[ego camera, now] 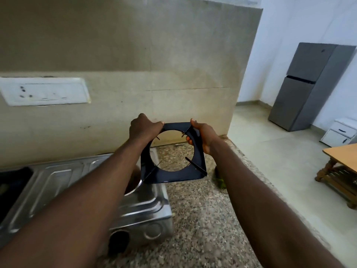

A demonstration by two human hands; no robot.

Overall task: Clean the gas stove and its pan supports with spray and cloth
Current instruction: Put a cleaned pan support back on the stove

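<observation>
A black square pan support [197, 151] with a round opening and thin prongs hangs tilted in the air above the stove's right end. My left hand [144, 127] grips its far left corner. My right hand [201, 134] grips its far right edge, fingers curled under it. Below lies the stainless steel gas stove [143, 206], its right burner partly hidden by my left forearm and one black knob [118, 240] showing on the front. A second black pan support [13, 182] sits on the stove's left end. No spray or cloth shows clearly.
The stove stands on a speckled granite counter [202, 219] against a beige tiled wall with a white switch plate [45, 91]. Something green [221, 183] peeks out beside my right forearm. Right of the counter edge are the floor, a grey fridge [307, 88], white drawers [340, 132] and a wooden table [342, 165].
</observation>
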